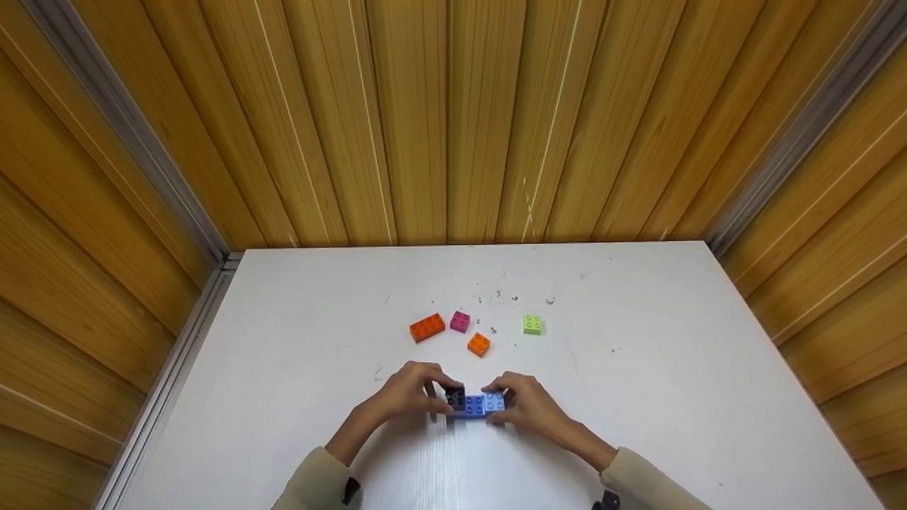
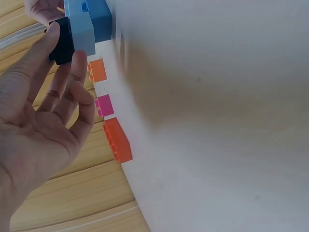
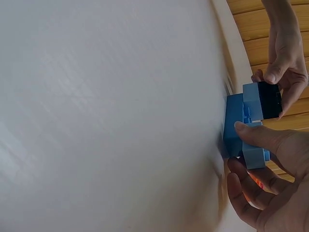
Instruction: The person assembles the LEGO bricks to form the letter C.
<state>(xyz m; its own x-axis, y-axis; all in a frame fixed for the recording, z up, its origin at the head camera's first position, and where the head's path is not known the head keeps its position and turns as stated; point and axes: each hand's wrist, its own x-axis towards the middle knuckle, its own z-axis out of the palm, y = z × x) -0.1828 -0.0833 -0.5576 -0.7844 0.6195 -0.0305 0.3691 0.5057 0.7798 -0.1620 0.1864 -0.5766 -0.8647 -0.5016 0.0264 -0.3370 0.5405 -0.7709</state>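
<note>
A small block structure stands on the white table: a long blue brick [image 3: 233,123] at the base, a light blue brick [image 1: 494,401] on its right end, and another light blue brick [image 2: 82,35] on its left end. On top of the left one sits a black brick [image 1: 455,398]. My left hand [image 1: 414,389] pinches the black brick between thumb and fingers. At the other end, my right hand [image 1: 528,404] grips the right light blue brick, its thumb also close to the blue base. Blue studs show between the two raised ends.
Beyond the hands lie a red-orange long brick [image 1: 427,327], a magenta brick [image 1: 460,321], an orange brick [image 1: 479,345] and a lime green brick [image 1: 532,325]. Dark specks mark the white table [image 1: 638,397]. Wood-patterned walls [image 1: 482,142] enclose its back and sides.
</note>
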